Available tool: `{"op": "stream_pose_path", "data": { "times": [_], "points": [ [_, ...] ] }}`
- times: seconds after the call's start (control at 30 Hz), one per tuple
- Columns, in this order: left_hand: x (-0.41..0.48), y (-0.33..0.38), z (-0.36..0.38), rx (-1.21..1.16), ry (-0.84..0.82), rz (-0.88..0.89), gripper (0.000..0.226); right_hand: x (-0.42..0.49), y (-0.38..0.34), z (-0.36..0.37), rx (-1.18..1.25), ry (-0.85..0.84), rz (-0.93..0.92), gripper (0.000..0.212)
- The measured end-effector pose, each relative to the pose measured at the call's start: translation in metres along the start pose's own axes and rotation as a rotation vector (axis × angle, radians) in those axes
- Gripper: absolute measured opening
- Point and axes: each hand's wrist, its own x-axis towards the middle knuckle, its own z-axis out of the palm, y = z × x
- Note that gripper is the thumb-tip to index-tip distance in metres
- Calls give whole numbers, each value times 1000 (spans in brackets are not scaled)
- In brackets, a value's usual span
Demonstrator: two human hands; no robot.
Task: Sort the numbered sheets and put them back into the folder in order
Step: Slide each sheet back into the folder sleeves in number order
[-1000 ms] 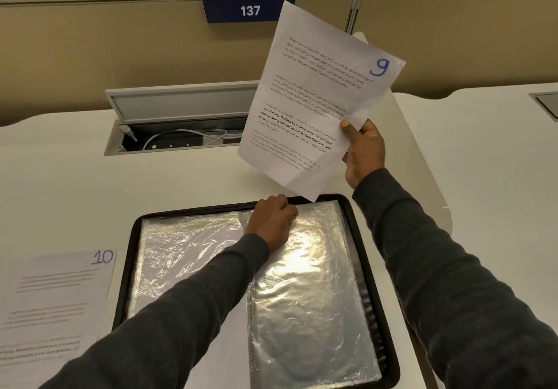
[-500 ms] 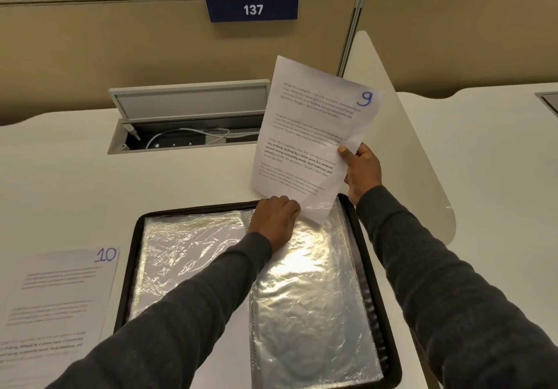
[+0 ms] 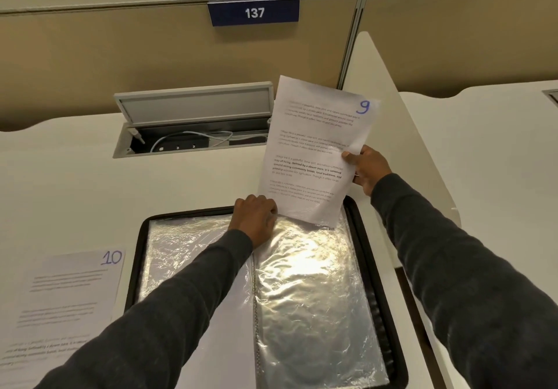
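Note:
An open black folder (image 3: 374,271) with shiny clear sleeves lies on the desk before me. My right hand (image 3: 367,169) pinches the right edge of the sheet marked 9 (image 3: 317,147), held nearly upright with its lower edge at the top of the right-hand sleeve (image 3: 311,298). My left hand (image 3: 255,218) has its fingers curled at the top edge of that sleeve, by the sheet's lower left corner; whether it pinches the plastic I cannot tell. The sheet marked 10 (image 3: 69,292) lies flat on the desk left of the folder.
An open cable hatch (image 3: 193,117) with a white cable sits in the desk behind the folder. A white divider panel (image 3: 401,135) stands to the right, a partition wall with a blue "137" sign (image 3: 253,12) at the back. Another desk (image 3: 498,162) lies beyond the divider.
My right hand has lowered sheet 9 from high above the desk down to the top of the right sleeve. My left hand has stayed at the sleeve's top edge.

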Motion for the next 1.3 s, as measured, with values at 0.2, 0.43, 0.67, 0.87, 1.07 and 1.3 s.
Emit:
{"op": "stream_pose_path", "data": {
  "times": [0.2, 0.43, 0.67, 0.87, 1.07, 1.3],
  "points": [
    [2, -2, -1, -18, 27, -21, 11, 4, 1, 13, -240, -141, 53, 28],
    [6, -1, 0, -51, 62, -56, 13, 0, 5, 22, -566, -292, 150, 23],
    [16, -2, -1, -122, 65, -29, 39, -9, 26, 13, -554, -355, 225, 17],
    [81, 6, -21, -127, 15, -104, 75, -26, 57, 4, -421, -352, 206, 53],
    [147, 17, -43, -140, -197, -98, 74, -43, 73, -5, -173, -355, 213, 34],
    [175, 34, -47, -125, -460, -135, 51, -44, 85, -25, -155, -298, 233, 40]
  ]
}}
